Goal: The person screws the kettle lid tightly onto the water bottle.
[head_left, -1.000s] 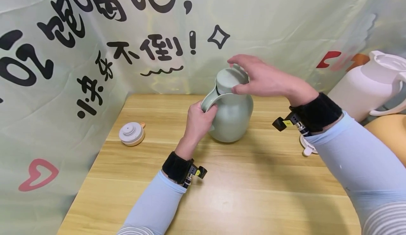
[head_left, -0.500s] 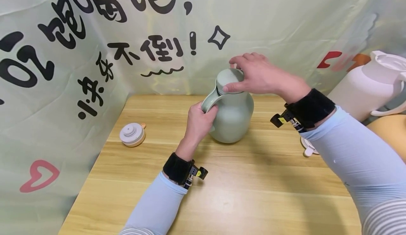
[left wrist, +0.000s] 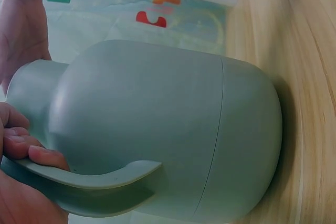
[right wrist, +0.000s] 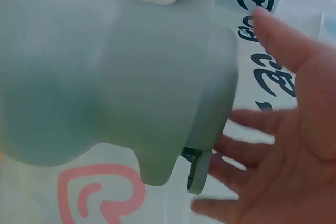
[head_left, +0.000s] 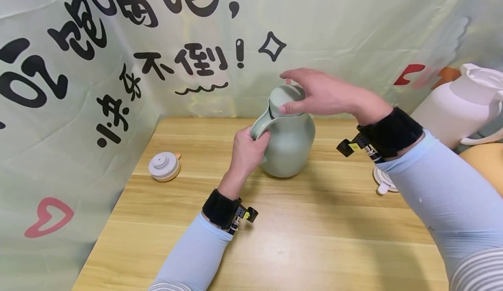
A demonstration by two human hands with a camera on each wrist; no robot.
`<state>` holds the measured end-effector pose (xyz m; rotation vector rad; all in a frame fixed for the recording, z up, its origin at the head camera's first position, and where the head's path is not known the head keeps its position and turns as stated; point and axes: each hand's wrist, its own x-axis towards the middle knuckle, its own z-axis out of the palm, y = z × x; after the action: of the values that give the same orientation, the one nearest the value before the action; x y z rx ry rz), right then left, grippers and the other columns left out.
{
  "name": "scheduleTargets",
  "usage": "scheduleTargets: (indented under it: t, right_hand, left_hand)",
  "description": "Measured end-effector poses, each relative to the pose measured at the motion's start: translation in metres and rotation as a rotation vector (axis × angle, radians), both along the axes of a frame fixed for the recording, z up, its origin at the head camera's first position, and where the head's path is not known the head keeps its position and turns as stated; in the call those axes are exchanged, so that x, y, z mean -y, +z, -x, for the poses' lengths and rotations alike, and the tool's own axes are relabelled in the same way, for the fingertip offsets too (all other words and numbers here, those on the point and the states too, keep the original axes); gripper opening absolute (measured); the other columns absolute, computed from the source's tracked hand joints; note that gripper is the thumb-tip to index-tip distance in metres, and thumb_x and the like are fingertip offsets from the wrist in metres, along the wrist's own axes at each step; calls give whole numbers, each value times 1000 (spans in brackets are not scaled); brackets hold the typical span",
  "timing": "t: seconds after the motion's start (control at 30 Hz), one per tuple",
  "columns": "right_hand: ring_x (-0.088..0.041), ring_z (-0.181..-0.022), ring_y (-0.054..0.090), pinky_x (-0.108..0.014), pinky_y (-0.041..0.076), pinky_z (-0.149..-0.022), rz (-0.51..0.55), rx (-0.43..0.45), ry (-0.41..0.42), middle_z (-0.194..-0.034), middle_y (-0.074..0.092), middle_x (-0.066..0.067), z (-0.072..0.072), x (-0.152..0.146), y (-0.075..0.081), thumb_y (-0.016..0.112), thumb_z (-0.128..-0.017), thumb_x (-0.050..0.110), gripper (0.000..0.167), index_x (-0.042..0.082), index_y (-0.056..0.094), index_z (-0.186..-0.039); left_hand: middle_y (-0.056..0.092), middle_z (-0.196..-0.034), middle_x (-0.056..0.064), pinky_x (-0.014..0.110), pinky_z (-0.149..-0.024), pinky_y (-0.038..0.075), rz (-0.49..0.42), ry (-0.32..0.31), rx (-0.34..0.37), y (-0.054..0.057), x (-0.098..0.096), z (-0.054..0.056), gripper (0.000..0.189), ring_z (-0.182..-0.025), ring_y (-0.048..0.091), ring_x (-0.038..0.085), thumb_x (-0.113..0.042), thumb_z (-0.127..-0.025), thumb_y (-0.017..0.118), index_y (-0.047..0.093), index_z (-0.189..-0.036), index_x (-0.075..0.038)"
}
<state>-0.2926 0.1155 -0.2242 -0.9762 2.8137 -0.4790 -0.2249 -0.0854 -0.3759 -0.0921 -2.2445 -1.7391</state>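
A sage-green thermos jug (head_left: 288,147) stands on the wooden table, its spout and round lid (head_left: 284,96) of the same colour. My left hand (head_left: 248,149) grips the jug's handle (head_left: 260,122), fingers wrapped round it, also plain in the left wrist view. My right hand (head_left: 326,92) is at the lid, thumb over the near side and fingers spread around the back. In the right wrist view the thumb (right wrist: 283,40) stands apart from the lid while the other fingers reach behind it, close to a small tab (right wrist: 199,171).
A white round lid (head_left: 163,165) with an orange loop lies on the left of the table. On the right are a pale pink jug (head_left: 457,103), a yellow rounded thing (head_left: 485,162) and another white lid (head_left: 384,181). A printed cloth (head_left: 334,29) hangs behind.
My right hand has shifted slightly left over the lid, its thumb now farther across the near side. My left hand and the jug have stayed put.
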Motion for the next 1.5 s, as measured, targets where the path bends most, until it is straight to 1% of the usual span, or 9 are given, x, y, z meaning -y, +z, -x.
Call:
scheduleTargets:
  t: [0.23, 0.4, 0.53, 0.83, 0.93, 1.13, 1.23, 1.37, 1.5]
  right_hand:
    - [-30, -126, 52, -48, 43, -108, -38, 51, 39, -157, 41, -8, 0, 1, 0, 68, -94, 39, 81, 16, 31, -162]
    - [-36, -132, 49, -53, 40, -111, -9, -4, -28, -151, 52, -13, 1, 3, -5, 69, -92, 58, 87, 10, 37, -157]
    - [-38, -124, 55, -54, 42, -104, -27, -75, -105, -135, 64, -17, 0, 4, -6, 66, -86, 74, 87, 12, 47, -144]
    - [-29, -107, 62, -48, 45, -94, -4, -102, -191, -119, 64, -11, -7, -2, -2, 52, -92, 77, 72, 23, 52, -140]
    - [-31, -118, 61, -52, 45, -101, 21, -108, -162, -130, 64, -12, -7, -3, 0, 54, -93, 75, 69, 21, 54, -137]
    - [-31, -126, 56, -54, 43, -109, 16, -12, -18, -146, 53, -10, -7, 0, 4, 62, -96, 59, 80, 19, 34, -159]
    - [-31, -130, 54, -55, 42, -111, -5, 32, -14, -150, 49, -11, -6, 4, 6, 62, -97, 54, 82, 21, 27, -163]
    - [-31, -135, 51, -54, 40, -114, -24, 41, -13, -157, 46, -13, -3, 6, 3, 64, -96, 45, 79, 17, 31, -162]
    - [-32, -138, 49, -53, 39, -116, -31, 11, -36, -156, 48, -14, -1, 9, 0, 65, -95, 50, 78, 11, 38, -158]
  left_hand:
    - [32, -58, -6, 31, -62, 40, -2, -2, 3, 0, 0, -1, 36, -64, 45, 18, -22, -88, 66, 44, -61, -15]
    - [31, -58, -6, 31, -59, 37, -2, 4, -1, -1, 0, 0, 37, -62, 43, 17, -22, -88, 66, 43, -60, -16]
    - [31, -57, -7, 31, -57, 34, -2, -3, -9, 0, 0, 0, 37, -60, 40, 16, -21, -89, 66, 42, -60, -16]
    - [32, -57, -7, 31, -58, 37, 0, 6, -3, 0, 0, -1, 36, -62, 43, 17, -23, -88, 66, 43, -60, -17]
    - [32, -58, -7, 31, -58, 37, 0, 7, -2, 0, -1, -1, 36, -62, 43, 17, -23, -88, 66, 43, -61, -17]
    - [31, -58, -7, 31, -59, 37, 0, -2, -5, 0, 0, 0, 37, -61, 42, 16, -23, -89, 66, 42, -61, -16]
    - [30, -58, -7, 32, -60, 38, -3, -4, -4, 0, 0, 0, 38, -61, 42, 16, -23, -89, 65, 42, -60, -16]
    - [30, -57, -7, 32, -61, 39, 2, -4, -6, 0, 0, 0, 38, -62, 43, 16, -23, -89, 66, 42, -60, -17]
    - [30, -57, -7, 31, -59, 37, 9, 0, -12, 0, 1, 0, 38, -61, 42, 16, -22, -89, 66, 42, -60, -17]
